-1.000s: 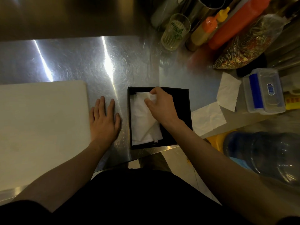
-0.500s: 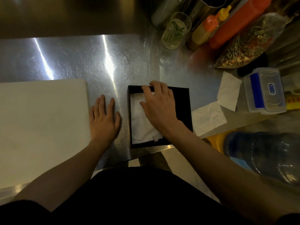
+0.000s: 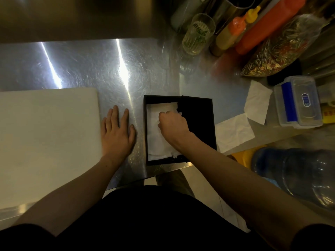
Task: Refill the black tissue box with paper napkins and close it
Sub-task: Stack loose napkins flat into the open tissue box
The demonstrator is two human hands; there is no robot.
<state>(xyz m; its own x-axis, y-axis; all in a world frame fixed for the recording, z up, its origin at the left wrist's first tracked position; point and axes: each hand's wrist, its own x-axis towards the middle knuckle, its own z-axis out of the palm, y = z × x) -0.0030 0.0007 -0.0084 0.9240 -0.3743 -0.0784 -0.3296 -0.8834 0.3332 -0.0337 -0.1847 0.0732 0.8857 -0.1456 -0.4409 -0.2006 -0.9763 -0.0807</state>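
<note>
Dim; glare streaks on steel counter [image 3: 87, 69]; wide-angle edge warp.

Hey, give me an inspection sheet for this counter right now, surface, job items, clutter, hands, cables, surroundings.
Surface: steel counter, glare streaks.
Job's things: black tissue box open, at counter edge; napkins inside; two loose napkins to its right.
Clutter: white board, glass, sauce bottles, clear container.
Hands: left hand flat on the counter; right hand curled, on the napkins.
Cables: nothing seen.
Surroundings: water jug below.

Right hand [image 3: 172, 124] curled from flat press into fist — pulled back off far rim onto napkins [image 3: 157, 140].
</note>
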